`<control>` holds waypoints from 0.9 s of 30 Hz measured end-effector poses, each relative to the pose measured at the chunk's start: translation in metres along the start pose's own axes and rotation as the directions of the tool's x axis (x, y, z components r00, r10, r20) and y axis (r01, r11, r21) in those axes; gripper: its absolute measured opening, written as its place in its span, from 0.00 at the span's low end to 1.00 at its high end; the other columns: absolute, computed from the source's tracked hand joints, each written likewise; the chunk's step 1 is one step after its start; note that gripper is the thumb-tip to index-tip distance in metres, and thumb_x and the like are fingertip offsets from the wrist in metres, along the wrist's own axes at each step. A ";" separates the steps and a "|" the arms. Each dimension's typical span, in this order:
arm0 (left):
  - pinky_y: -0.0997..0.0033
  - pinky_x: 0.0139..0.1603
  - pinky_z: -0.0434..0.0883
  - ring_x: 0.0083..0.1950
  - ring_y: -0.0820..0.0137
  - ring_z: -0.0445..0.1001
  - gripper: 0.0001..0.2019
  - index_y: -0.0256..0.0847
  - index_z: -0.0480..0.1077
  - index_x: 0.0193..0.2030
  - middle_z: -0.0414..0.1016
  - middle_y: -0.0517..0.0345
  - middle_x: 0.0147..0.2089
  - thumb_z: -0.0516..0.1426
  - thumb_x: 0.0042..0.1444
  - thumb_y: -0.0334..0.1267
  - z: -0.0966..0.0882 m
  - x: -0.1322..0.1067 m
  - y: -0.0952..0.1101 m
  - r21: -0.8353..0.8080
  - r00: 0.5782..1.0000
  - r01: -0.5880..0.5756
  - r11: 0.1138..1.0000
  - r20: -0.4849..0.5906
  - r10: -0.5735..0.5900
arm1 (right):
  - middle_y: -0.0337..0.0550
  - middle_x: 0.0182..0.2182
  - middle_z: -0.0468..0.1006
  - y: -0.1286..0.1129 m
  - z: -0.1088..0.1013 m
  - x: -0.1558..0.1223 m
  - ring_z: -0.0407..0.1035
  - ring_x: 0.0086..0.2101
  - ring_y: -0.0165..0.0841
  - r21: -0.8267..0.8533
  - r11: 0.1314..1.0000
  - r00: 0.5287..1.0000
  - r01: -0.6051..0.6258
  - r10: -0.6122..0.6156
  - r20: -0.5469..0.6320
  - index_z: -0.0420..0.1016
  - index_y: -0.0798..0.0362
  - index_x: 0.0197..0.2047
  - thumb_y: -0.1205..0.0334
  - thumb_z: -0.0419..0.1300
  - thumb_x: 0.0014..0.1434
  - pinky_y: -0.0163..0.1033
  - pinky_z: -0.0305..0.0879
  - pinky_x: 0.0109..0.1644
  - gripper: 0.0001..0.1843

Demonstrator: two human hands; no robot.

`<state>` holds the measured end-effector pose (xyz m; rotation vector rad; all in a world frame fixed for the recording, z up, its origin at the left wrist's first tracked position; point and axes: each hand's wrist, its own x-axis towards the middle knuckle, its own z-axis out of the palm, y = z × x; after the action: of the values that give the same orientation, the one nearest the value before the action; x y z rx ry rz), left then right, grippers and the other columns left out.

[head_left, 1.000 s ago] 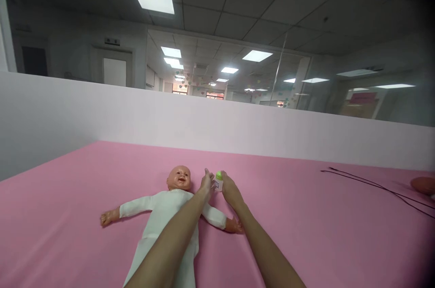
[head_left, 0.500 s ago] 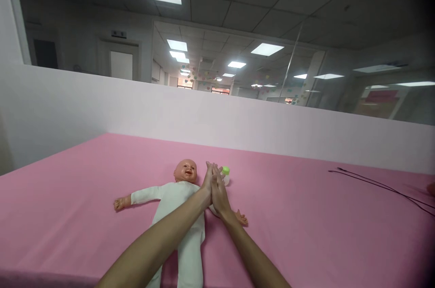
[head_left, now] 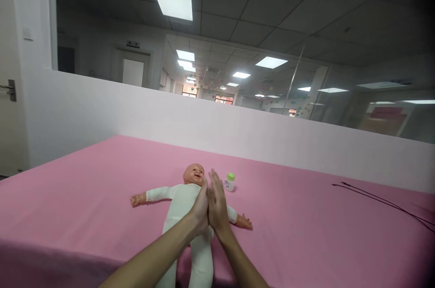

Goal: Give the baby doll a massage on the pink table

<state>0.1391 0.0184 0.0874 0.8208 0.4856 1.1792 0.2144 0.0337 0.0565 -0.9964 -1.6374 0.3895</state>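
My left hand (head_left: 200, 208) and my right hand (head_left: 217, 202) are pressed palm to palm above a baby doll (head_left: 181, 204), fingers stretched out and pointing away from me. No object shows between them. The doll lies on its back in a white suit, arms spread, and my hands and left forearm cover part of its body. Just beyond my right hand a small clear bottle (head_left: 229, 185) with a green cap stands upright, apart from my fingers.
A pink cloth (head_left: 288, 229) covers the table. Thin dark cords (head_left: 377, 199) lie on it at the right. Behind rises a low white wall (head_left: 210, 120) with glass above it. A door (head_left: 12, 129) is at the far left.
My joined hands have drawn back a little toward me, uncovering the bottle. The camera view has shifted left and up, so the door now shows.
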 end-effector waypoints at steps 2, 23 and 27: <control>0.61 0.75 0.63 0.76 0.57 0.63 0.38 0.41 0.73 0.66 0.70 0.44 0.71 0.45 0.68 0.69 -0.007 -0.008 0.004 -0.032 0.990 -0.055 0.998 0.130 0.058 | 0.52 0.75 0.57 0.015 -0.007 0.014 0.46 0.75 0.45 0.039 0.994 0.994 -0.098 0.099 -0.041 0.60 0.53 0.76 0.29 0.42 0.71 0.57 0.43 0.79 0.45; 0.54 0.48 0.68 0.47 0.49 0.77 0.15 0.40 0.77 0.48 0.81 0.40 0.46 0.53 0.63 0.41 -0.240 -0.056 0.088 0.912 0.924 0.273 -0.306 -0.160 0.347 | 0.59 0.43 0.84 0.097 -0.156 -0.020 0.78 0.44 0.51 -0.867 0.472 0.854 -0.159 0.506 0.119 0.79 0.51 0.37 0.48 0.55 0.69 0.47 0.69 0.45 0.19; 0.65 0.39 0.65 0.37 0.57 0.74 0.08 0.43 0.71 0.26 0.77 0.53 0.31 0.61 0.51 0.43 -0.248 -0.055 0.096 0.983 0.895 0.166 0.078 -0.183 0.406 | 0.55 0.38 0.84 0.105 -0.174 -0.025 0.78 0.39 0.48 -0.770 0.581 0.867 -0.265 0.493 0.074 0.74 0.50 0.28 0.53 0.64 0.58 0.43 0.67 0.39 0.11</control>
<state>-0.1160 0.0570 0.0025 1.8665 1.8135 1.0490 0.4161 0.0336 0.0226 -2.0365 -1.8701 0.1267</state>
